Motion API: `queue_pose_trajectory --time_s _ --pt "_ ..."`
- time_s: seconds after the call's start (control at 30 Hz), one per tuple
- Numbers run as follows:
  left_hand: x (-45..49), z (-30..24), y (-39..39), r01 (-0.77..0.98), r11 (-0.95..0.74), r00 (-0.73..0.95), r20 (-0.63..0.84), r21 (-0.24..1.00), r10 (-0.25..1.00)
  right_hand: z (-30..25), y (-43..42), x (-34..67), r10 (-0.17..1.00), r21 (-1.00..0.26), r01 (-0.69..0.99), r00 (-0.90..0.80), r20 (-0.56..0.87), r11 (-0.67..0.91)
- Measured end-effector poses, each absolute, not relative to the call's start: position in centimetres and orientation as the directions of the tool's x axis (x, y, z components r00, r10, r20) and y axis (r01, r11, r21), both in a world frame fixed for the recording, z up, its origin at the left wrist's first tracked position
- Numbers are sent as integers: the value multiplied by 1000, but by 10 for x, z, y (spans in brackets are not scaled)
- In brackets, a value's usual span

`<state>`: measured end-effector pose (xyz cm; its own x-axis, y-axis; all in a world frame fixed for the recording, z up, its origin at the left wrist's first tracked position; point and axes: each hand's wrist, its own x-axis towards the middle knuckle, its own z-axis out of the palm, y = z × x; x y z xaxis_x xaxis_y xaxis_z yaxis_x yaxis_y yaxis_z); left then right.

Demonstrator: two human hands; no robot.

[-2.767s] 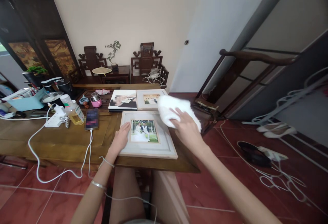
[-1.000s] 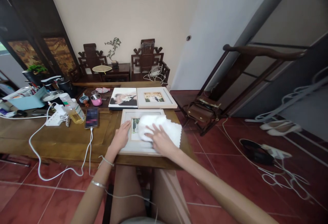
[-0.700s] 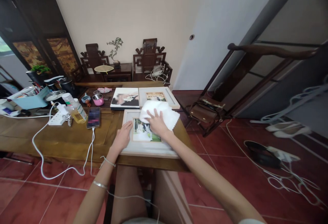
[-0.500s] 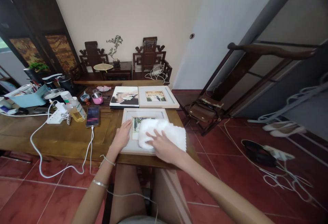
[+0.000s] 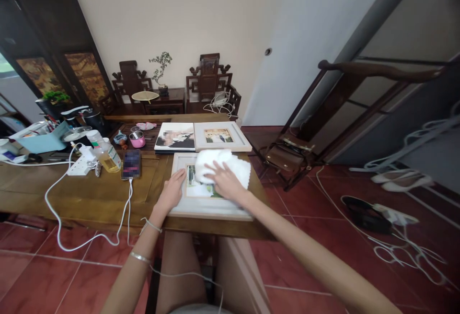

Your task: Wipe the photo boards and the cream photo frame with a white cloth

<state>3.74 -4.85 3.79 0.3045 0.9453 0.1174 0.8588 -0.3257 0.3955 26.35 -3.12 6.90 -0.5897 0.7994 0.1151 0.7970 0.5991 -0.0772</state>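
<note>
From my end, I see the right hand (image 5: 225, 180) spread, fingers splayed over a white cloth (image 5: 241, 166) that lies on the near picture frame (image 5: 210, 208); I can't tell whether the thumb pinches a fold underneath. The left hand (image 5: 171, 190) grasps nothing, its fingers resting extended along the frame's left edge, as if bracing it. The frame lies flat, its photo (image 5: 196, 189) partly hidden under the cloth.

I judge the step in hand to be wiping the frame's face. As I read it, the next move calls for light, even pressure towards the parts the cloth leaves bare, with the left side steadied.

Just beyond the frame lies a second picture frame (image 5: 218, 135), with a white-covered book (image 5: 175, 136) beyond its left corner. Left of it sits a phone (image 5: 131, 164), and farther left a bottle (image 5: 109, 157).
</note>
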Motion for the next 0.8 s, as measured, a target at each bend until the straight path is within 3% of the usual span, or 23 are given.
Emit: queue_pose_trajectory --time_s 0.17,0.3,0.57,0.67,0.8 --pt "35 34 -47 849 -337 312 128 406 942 73 25 255 880 -14 890 -448 155 456" --pt "35 31 -46 841 -354 322 147 408 935 69 -7 243 849 5 850 -526 43 527" --pt "38 34 -47 839 -342 303 159 423 940 127 -130 263 610 -268 672 -740 -285 690" --pt "38 34 -47 841 -344 307 156 417 939 136 -144 265 582 -355 639 -769 -264 683" --pt "37 35 -47 846 -347 313 149 405 938 107 -119 255 704 -288 706 -698 -130 646"
